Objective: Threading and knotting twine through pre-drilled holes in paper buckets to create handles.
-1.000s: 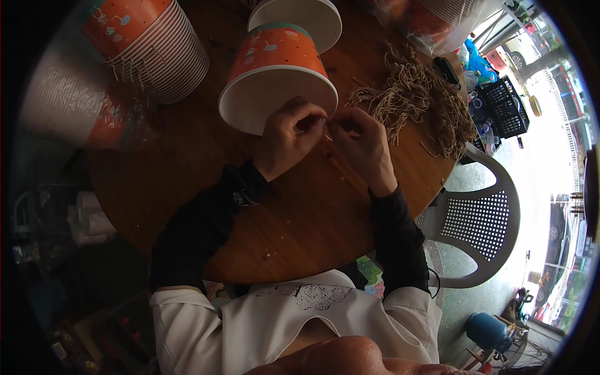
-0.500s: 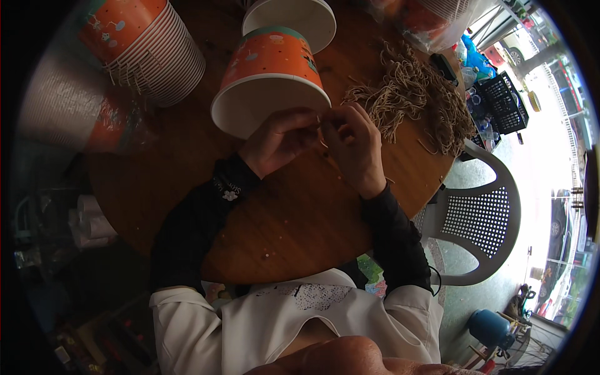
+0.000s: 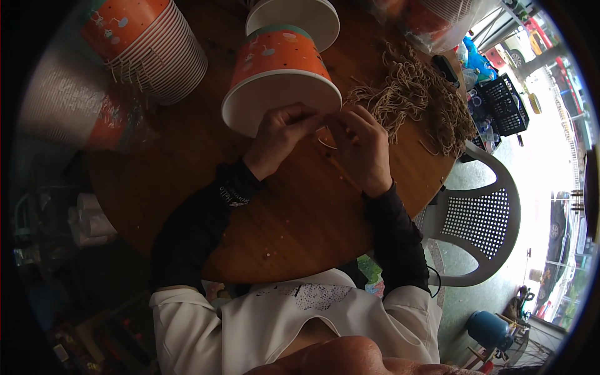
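Note:
In front of me an orange paper bucket lies on its side, its white opening turned toward me. At the right part of its rim my two hands meet. My left hand is closed in a pinch, thumb against fingers. My right hand has its fingers curled and pinched close to the left fingertips. A thin pale cord runs in a small loop between the hands. Where its ends lie is hidden by the fingers. A tangled heap of tan cords lies right of the hands.
Another white-lined bucket lies behind. At the far left stands a tall stack of nested orange buckets with cord handles, beside plastic-wrapped buckets. More wrapped buckets sit at the back right. A grey plastic chair stands right of the round wooden table.
The orange bucket has shifted slightly right and turned a little. Both hands have moved slightly right with it, and more of the cord loop shows between them.

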`<state>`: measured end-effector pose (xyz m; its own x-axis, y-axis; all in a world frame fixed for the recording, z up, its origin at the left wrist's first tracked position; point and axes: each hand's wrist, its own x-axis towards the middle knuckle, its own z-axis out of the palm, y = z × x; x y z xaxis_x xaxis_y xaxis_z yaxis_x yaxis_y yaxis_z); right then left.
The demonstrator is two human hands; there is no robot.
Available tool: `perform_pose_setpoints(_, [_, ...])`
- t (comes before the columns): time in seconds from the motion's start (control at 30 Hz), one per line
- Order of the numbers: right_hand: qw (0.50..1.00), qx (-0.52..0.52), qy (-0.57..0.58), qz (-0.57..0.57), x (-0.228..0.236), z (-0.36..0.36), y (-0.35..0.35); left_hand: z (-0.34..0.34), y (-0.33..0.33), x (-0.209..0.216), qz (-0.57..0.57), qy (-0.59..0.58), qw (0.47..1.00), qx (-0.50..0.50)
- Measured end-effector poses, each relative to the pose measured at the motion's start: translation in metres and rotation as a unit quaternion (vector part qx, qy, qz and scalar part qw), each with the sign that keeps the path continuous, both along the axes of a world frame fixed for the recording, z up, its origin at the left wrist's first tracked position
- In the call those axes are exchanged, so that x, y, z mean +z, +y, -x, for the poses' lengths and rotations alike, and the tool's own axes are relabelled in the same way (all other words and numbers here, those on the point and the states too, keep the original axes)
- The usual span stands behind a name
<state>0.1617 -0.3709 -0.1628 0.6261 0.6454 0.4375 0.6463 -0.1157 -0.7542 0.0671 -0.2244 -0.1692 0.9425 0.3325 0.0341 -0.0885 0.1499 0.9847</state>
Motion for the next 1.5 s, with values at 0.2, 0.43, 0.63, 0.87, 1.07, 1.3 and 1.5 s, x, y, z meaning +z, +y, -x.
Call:
perform_pose_setpoints(0.2, [0.998, -0.001, 0.053, -0.035, 0.004, -0.005, -0.001, 0.001, 0.0, 0.004, -0.021, -0.016, 1.0, -0.002])
perform_pose_setpoints(0.43, [0.998, -0.028, 0.039, -0.041, 0.007, -0.004, -0.001, -0.004, 0.005, -0.013, -0.041, -0.026, 0.999, 0.009])
perform_pose_setpoints(0.63, [0.993, -0.066, 0.094, -0.036, 0.007, -0.004, -0.004, -0.005, 0.002, -0.011, -0.141, 0.001, 0.99, 0.007])
perform_pose_setpoints(0.87, [0.96, -0.006, 0.278, -0.035, 0.014, 0.007, -0.004, -0.005, -0.008, -0.016, -0.157, -0.045, 0.986, 0.038])
perform_pose_setpoints(1.07, [0.977, 0.01, 0.212, -0.006, 0.008, 0.006, -0.007, -0.008, -0.016, -0.01, -0.127, -0.043, 0.991, 0.02])
perform_pose_setpoints(1.3, [0.961, 0.057, 0.266, -0.046, 0.018, 0.001, -0.014, -0.012, -0.022, -0.009, -0.203, -0.079, 0.974, 0.056])
perform_pose_setpoints(1.5, [0.914, 0.129, 0.366, -0.118, 0.044, -0.009, -0.021, -0.009, -0.016, 0.008, -0.331, -0.169, 0.926, 0.061])
